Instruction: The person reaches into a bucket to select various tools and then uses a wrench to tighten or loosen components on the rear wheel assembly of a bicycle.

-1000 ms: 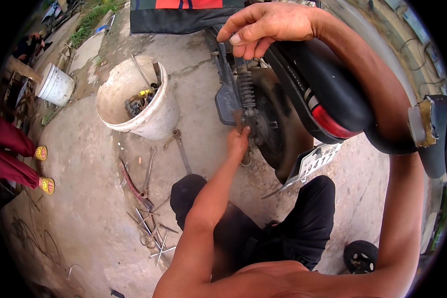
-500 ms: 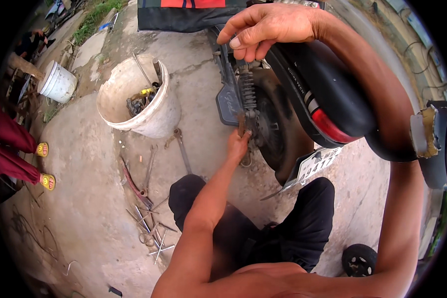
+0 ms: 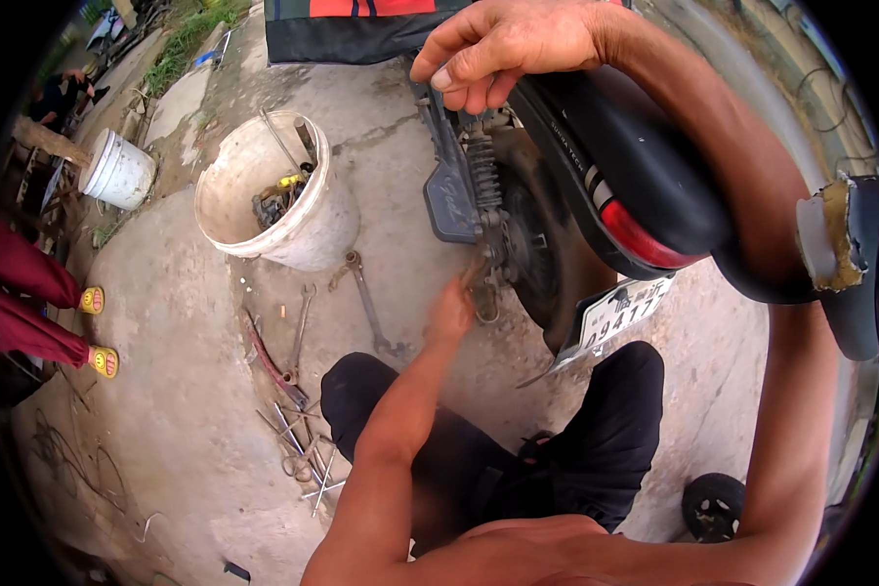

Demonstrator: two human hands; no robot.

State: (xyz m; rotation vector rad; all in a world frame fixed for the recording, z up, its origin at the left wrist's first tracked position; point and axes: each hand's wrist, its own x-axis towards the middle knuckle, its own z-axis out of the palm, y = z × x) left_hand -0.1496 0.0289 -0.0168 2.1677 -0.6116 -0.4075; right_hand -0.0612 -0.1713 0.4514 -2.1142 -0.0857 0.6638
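Observation:
My left hand (image 3: 449, 313), motion-blurred, grips a brownish tool (image 3: 474, 266) low beside the scooter's coil-spring shock (image 3: 483, 171) and rear wheel (image 3: 542, 254); the tool's exact kind is unclear. My raised right hand (image 3: 488, 59) hangs open with loosely curved fingers and nothing in them, above the black seat (image 3: 654, 166). My right arm bends over the scooter's rear. A red tail light (image 3: 635, 230) and a tilted plate (image 3: 615, 308) are below the seat. To the left, wrenches (image 3: 366, 293) and assorted metal tools (image 3: 308, 449) lie on the concrete.
A white bucket holding tools (image 3: 317, 234) stands left of the scooter, another bucket (image 3: 112, 171) farther back. A person in red trousers (image 3: 29, 322) stands at left; another (image 3: 63, 93) sits behind. A loose small wheel (image 3: 708, 503) lies lower right, cables (image 3: 68, 459) lower left.
My left hand has moved down and slightly toward me with the tool, away from the shock's lower mount. My right hand has shifted slightly left and up in view.

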